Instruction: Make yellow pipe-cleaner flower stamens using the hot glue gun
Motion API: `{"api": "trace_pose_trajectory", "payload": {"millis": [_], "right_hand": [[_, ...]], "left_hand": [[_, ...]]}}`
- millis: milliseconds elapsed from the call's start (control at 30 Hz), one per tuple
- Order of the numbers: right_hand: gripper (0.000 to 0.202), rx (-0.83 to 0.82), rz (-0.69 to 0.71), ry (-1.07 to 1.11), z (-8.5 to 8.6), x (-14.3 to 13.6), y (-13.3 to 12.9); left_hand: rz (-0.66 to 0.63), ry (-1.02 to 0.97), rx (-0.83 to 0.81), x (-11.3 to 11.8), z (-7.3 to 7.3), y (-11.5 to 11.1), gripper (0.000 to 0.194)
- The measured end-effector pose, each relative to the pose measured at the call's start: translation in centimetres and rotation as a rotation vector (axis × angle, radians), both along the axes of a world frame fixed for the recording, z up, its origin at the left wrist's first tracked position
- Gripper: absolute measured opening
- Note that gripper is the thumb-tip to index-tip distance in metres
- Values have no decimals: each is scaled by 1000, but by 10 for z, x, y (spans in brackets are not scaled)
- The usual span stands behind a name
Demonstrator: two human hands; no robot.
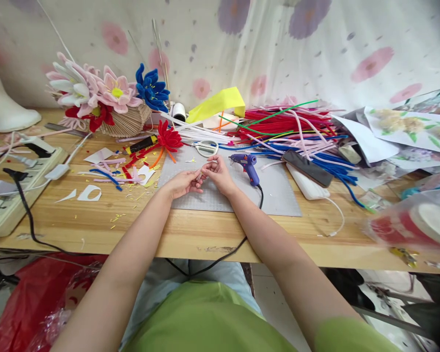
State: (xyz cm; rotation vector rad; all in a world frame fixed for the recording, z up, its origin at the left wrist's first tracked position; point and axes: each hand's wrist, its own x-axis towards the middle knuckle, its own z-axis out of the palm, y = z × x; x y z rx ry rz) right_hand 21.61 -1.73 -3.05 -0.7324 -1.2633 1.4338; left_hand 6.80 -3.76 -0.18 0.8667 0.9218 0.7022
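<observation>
Over the grey cutting mat, my left hand and my right hand meet at the fingertips. Both are closed in a pinch around something small and thin, pale in colour; fingers cover most of it and its kind does not show. A purple glue gun lies just right of my right hand, its black cord running off the table's front edge. Beyond the hands are scissors with pale handles. To their left stands a red pipe-cleaner flower with orange strips below it.
Pipe-cleaner flowers fill a pleated holder at the back left. Red pipe cleaners and blue ones lie heaped at the back right, near a phone. Paper scraps litter the left side beside a power strip. A bagged cup stands far right.
</observation>
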Motion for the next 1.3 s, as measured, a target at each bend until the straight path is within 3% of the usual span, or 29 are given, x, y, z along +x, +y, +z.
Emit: {"api": "trace_pose_trajectory", "payload": {"millis": [300,667,1000,1300], "right_hand": [[42,2,-11,18,-1,0,0],[44,-2,-38,5,-2,-2,1],[43,-54,-59,-2,2,-2,-1],[44,-8,-42,18,-1,-4,-1]], "left_hand": [[-5,27,16,1,1,0,24],[80,7,64,4,-2,-2,15],[246,64,218,8,-8,-8,30],[252,161,324,11,-11,-11,28]]}}
